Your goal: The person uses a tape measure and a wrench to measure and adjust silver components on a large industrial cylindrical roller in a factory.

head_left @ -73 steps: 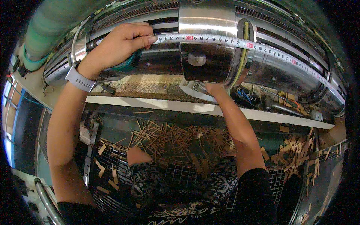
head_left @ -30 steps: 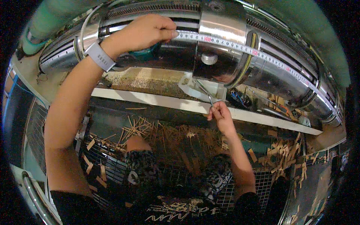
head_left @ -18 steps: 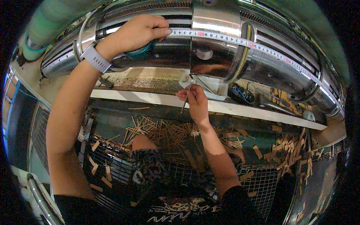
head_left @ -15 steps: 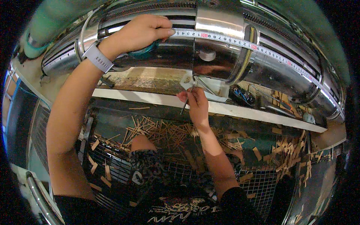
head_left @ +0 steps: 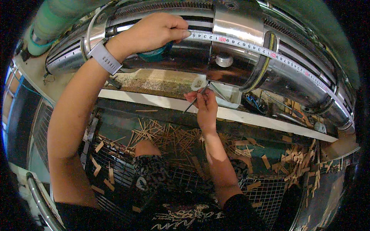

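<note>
Scraps (head_left: 169,131) litter below both hands. Left hand (head_left: 156,34) pinches tape measure (head_left: 246,45), running rightward from it over metal cylinder (head_left: 291,79); right hand (head_left: 206,103), fingers curled, grips slim tool (head_left: 189,106). Best: tape taut, tool steady.

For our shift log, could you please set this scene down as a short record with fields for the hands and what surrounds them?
Left hand: pinching the tape measure
Right hand: holding a thin metal tool
Tape measure: stretched along the metal roller, across its wide metal ring
Left wrist: grey watch
Near right hand: white tray
Below: scattered brown strips
</note>
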Motion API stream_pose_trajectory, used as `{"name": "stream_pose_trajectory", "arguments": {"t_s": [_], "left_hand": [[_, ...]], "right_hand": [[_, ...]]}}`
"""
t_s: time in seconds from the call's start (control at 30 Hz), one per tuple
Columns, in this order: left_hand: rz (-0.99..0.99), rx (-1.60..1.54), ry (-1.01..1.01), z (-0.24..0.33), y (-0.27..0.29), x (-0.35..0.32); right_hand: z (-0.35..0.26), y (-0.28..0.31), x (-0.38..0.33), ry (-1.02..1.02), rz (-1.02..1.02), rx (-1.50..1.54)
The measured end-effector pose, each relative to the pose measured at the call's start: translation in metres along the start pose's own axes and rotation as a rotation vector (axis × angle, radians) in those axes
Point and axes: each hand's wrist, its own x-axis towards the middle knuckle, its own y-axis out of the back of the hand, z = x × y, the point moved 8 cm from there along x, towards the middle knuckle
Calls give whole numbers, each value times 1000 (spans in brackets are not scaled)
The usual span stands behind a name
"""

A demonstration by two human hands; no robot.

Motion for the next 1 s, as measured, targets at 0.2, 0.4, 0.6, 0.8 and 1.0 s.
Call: {"name": "stream_pose_trajectory", "arguments": {"t_s": [0.2,0.4,0.6,0.8,1.0], "left_hand": [[-4,18,-15,-3,0,-1],[1,25,-33,-1,2,-3],[-13,-13,-60,3,0,1],[-24,-11,-55,0,0,0],[-58,-38,-19,-2,0,1]], "right_hand": [[-6,-6,3,86,81,83],[3,-15,2,108,137,196],[6,-38,19,7,256,675],[37,-46,17,-49,-13,852],[34,-60,21,-154,-245,948]]}}
